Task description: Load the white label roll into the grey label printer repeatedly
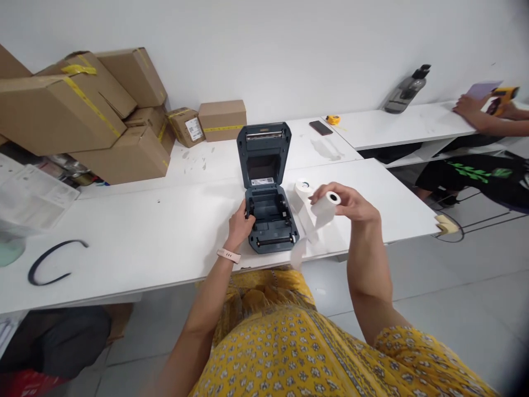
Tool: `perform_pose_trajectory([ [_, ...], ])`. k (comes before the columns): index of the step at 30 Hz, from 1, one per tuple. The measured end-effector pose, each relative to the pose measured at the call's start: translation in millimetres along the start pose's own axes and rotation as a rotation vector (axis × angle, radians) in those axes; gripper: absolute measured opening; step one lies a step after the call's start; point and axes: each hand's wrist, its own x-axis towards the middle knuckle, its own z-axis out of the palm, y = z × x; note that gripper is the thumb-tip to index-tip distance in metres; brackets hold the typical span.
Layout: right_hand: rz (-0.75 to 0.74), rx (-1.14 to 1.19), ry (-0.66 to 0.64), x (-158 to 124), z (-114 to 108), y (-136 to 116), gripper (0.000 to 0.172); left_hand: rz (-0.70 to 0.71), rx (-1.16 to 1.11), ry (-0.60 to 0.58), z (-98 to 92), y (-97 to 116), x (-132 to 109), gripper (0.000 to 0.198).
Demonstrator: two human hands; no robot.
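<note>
So, from the head camera I see the label printer [270, 220] standing on the white table [124, 237] close to its front edge, with the lid [263, 151] opened upright and the inside tray bare. The left hand [241, 223] is at the left wall of this tray. Its fingers are close together and bent over the wall, but whether they clamp it or only rest on it I cannot tell. A light band [228, 255] is around that wrist. The right hand [351, 204] is lifted just to the right of the printer, and its fingers are closed around a white paper roll [326, 208], the core showing toward the camera. A loose strip [298, 251] of paper hangs past the table edge. A second roll [303, 190] stands on the table between the printer and the held roll. Cardboard boxes [82, 110] are piled far left. A co-worker's hand [469, 105] rests on the far right table.
</note>
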Motion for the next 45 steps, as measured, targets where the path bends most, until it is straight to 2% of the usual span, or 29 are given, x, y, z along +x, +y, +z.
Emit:
perform_pose_trajectory([
  [2, 0.136, 0.009, 0.121, -32.8, -14.2, 12.9, 0.048, -0.003, -0.016, 0.012, 1.1, -1.8, 0.2, 0.075],
  [4, 0.283, 0.018, 0.159, -55.8, -22.4, 29.4, 0.049, -0.012, -0.027, 0.019, 1.9, -3.1, 0.5, 0.076],
  [6, 0.397, 0.03, 0.142, -67.0, -24.8, 45.6, 0.048, -0.012, -0.037, 0.017, 2.5, -4.0, 1.0, 0.076],
  [9, 0.493, 0.013, 0.093, -64.8, -21.3, 63.8, 0.045, -0.014, -0.039, 0.017, 3.6, -5.0, 1.8, 0.075],
  [17, 0.46, -0.093, 0.033, -26.5, -10.3, 85.3, 0.048, -0.006, -0.077, 0.015, 2.8, -3.8, 1.0, 0.074],
  [22, 0.468, -0.051, 0.015, -28.8, -12.0, 97.0, 0.058, 0.006, -0.09, 0.019, 2.8, -4.7, 0.7, 0.071],
  [25, 0.464, 0.028, 0.089, -40.8, -15.8, 108.6, 0.064, 0.014, -0.106, 0.028, 5.0, -8.2, 1.7, 0.072],
  [29, 0.489, 0.181, 0.284, -49.1, -24.2, 125.2, 0.066, 0.019, -0.118, 0.018, 6.2, -9.8, 2.3, 0.073],
  [31, 0.471, 0.178, 0.367, -43.3, -30.9, 129.7, 0.071, 0.015, -0.113, 0.016, 5.6, -8.5, 2.1, 0.074],
  [33, 0.437, 0.126, 0.38, -30.4, -38.6, 130.7, 0.078, 0.012, -0.106, 0.016, 4.8, -6.9, 1.8, 0.074],
  [38, 0.423, 0.016, 0.168, 18.7, -48.8, 125.5, 0.091, 0.007, -0.084, 0.01, 4.0, -5.4, 1.8, 0.074],
  [41, 0.46, 0.002, 0.062, 44.1, -44.0, 124.0, 0.085, 0.012, -0.073, 0.012, 3.9, -5.5, 2.5, 0.074],
  [45, 0.465, -0.009, 0.076, 57.7, -37.1, 117.7, 0.072, 0.002, -0.033, 0.007, 3.5, -4.0, 3.0, 0.072],
])
